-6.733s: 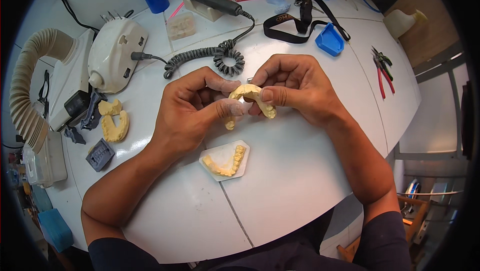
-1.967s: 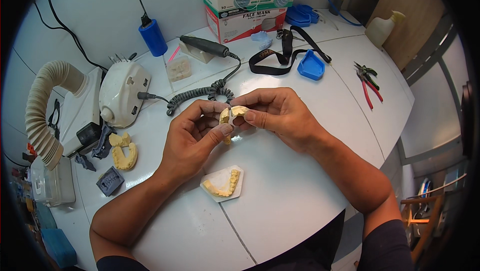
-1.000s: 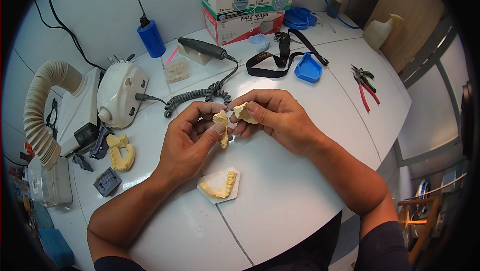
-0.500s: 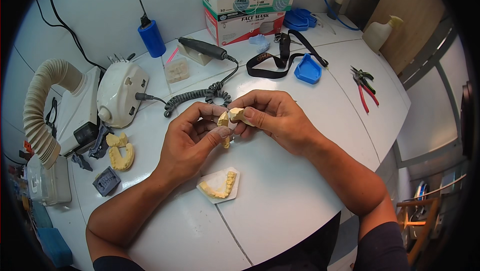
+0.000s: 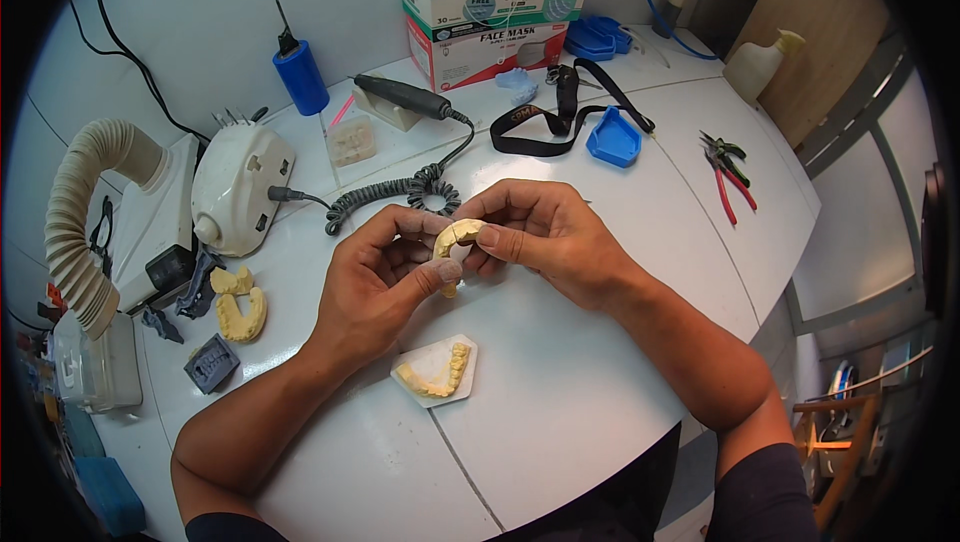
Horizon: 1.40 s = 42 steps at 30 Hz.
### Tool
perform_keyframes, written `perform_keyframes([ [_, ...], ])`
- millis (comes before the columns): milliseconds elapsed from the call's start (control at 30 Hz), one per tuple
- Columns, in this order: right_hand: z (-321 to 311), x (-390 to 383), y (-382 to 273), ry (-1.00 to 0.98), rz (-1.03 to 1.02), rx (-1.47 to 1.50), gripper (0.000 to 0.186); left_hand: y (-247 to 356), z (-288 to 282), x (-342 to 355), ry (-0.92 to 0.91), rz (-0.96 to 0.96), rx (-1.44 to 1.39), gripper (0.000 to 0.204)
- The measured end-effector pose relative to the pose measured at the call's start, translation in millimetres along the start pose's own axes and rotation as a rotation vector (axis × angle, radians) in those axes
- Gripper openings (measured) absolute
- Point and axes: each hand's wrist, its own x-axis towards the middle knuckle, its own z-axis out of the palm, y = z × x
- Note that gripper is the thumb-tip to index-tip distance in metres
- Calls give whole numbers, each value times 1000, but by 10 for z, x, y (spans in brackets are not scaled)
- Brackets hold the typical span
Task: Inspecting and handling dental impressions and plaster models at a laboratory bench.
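Observation:
Over the middle of the table, my left hand pinches one piece of a yellow plaster dental cast between thumb and fingers. The thumb and fingers of my right hand grip the other cast piece. The two pieces meet at a thin dark seam and together form a curved arch; whether they are joined cannot be told. Fingertips cover parts of both, and pale dust coats my left thumb. Just below my hands lies another yellow dental cast, an arch with teeth, on a flat white base.
At left sit a yellow arch cast, a grey impression block, a white control unit and a ribbed hose. Behind are a handpiece with coiled cord, mask boxes, and a blue tray. Pliers lie right.
The right cast piece has come against the left one, closing the gap between them, so they now form one arch. My hands have otherwise barely moved.

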Motion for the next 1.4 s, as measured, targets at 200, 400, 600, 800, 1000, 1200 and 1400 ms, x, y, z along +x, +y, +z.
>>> perform_keyframes([
  [200,9,5,-9,-14,2,27,35,-23,-11,-8,8,0,-33,31],
  [400,-7,-2,8,-20,-11,36,37,-15,7,-13,4,23,-54,31],
  [600,-29,3,13,-38,-8,76,35,-45,-10,-14,19,45,-59,32],
  [800,-49,17,46,-65,-25,115,34,-10,-5,-24,11,39,-40,31],
  [1000,-59,15,20,-68,1,106,30,-21,-16,-20,-6,63,-26,31],
  [1200,-85,16,38,-67,15,102,28,-38,-24,-28,-5,78,-16,31],
  [1400,-82,10,33,-66,13,123,28,-38,-20,-33,-10,68,-16,31],
])
